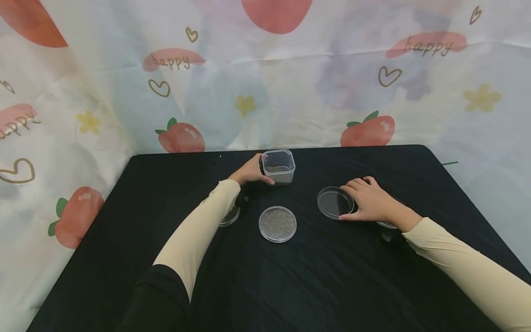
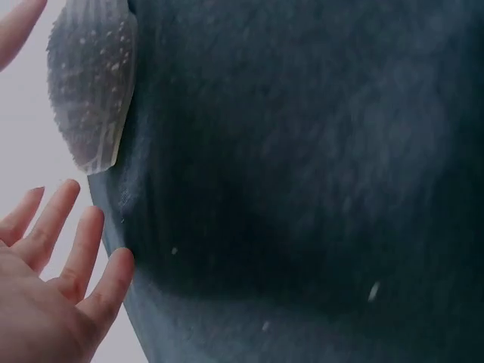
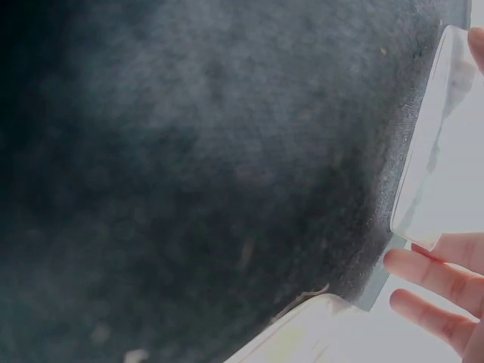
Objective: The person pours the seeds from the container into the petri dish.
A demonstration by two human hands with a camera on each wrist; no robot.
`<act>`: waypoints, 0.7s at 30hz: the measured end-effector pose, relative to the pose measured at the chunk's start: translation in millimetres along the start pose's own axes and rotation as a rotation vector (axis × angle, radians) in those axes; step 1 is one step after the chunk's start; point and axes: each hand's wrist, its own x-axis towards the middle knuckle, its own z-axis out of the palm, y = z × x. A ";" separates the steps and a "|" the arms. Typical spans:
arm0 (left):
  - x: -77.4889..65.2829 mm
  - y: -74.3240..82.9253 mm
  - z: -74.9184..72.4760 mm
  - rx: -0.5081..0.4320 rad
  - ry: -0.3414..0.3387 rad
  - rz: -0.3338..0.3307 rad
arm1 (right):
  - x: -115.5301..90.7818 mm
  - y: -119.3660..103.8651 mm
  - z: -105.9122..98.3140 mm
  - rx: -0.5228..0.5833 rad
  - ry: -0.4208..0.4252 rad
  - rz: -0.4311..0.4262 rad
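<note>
A clear plastic box with grey granular material in its bottom stands near the table's far edge. Around its left side my left hand spreads thumb and fingers; in the left wrist view the straight fingers are apart from the box. My right hand holds a clear round petri dish by its rim, thumb at the near side and fingers at the far side. In the right wrist view that dish lies between thumb and fingers. A petri dish of grey granules sits between the arms.
Another clear dish is partly hidden behind the left sleeve. Under the right wrist shows the edge of one more dish. The table has a black cloth. Behind it hangs a printed curtain.
</note>
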 end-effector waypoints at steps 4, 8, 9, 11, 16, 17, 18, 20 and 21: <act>2.2 -1.6 3.9 -0.041 -0.012 0.010 | -0.6 -1.0 -0.6 0.001 -0.002 0.004; 4.3 -2.7 6.1 -0.046 0.006 0.030 | -0.3 -0.8 -0.5 0.002 0.002 0.006; 4.6 -3.0 6.4 -0.045 0.013 0.033 | 0.0 -0.9 -0.7 0.003 0.005 0.006; 4.6 -2.9 7.0 -0.042 0.026 0.040 | 0.2 -0.4 -0.2 0.002 0.007 0.007; 4.6 -1.6 9.6 0.045 0.067 0.095 | 1.0 1.7 2.6 0.003 0.009 0.005; 4.8 -1.0 10.1 0.075 0.080 0.116 | 1.0 1.9 3.1 0.002 0.009 0.003; 4.9 0.0 10.5 0.104 0.092 0.137 | 1.0 2.0 3.6 0.002 0.009 0.002; 4.1 3.0 11.0 0.155 0.119 0.178 | 0.6 2.5 4.6 0.000 0.008 0.000; 3.4 4.9 11.2 0.177 0.132 0.198 | 0.4 2.3 4.6 -0.001 0.007 0.000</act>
